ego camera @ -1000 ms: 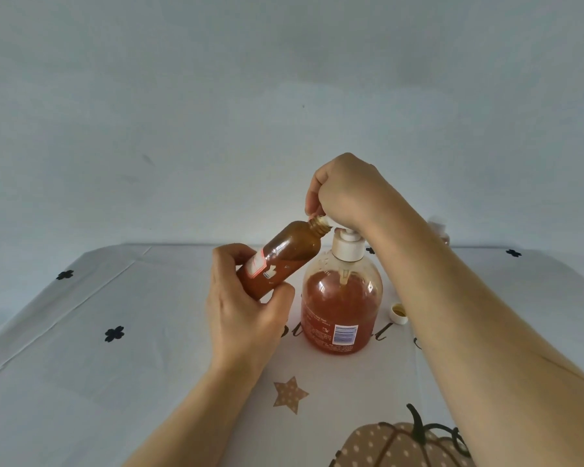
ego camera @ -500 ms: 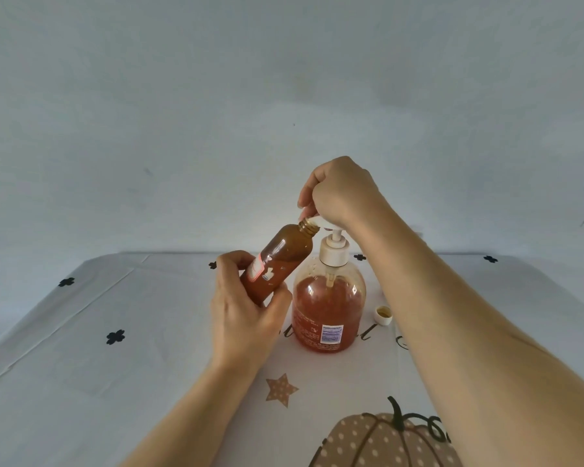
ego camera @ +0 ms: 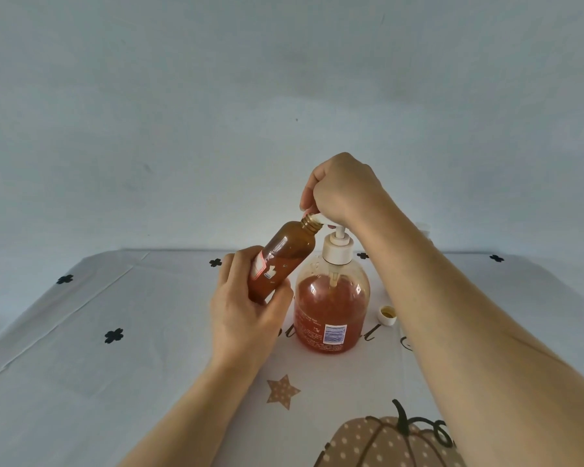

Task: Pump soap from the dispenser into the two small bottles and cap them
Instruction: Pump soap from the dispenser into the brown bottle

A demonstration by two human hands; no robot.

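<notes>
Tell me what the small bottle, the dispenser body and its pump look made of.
The small bottle looks like amber translucent plastic, glossy: highlights, threaded neck. The dispenser body is probably clear glossy plastic: the soap level shows through. The pump looks like opaque white plastic, smooth, semi-matte.

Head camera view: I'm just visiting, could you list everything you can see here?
Small amber plastic bottle: one, brown, uncapped, tilted with its mouth at the pump spout.
Clear plastic soap dispenser with white pump: one, orange-red soap inside, standing mid-table.
Small white cap: one, lying open side up, right of the dispenser.
Whitish thing: one, behind the right forearm, mostly hidden.
White printed tablecloth: one, black clovers, brown star, dotted pumpkin.
Left hand: grips the bottle.
Right hand: fingers curled over the pump head.
</notes>
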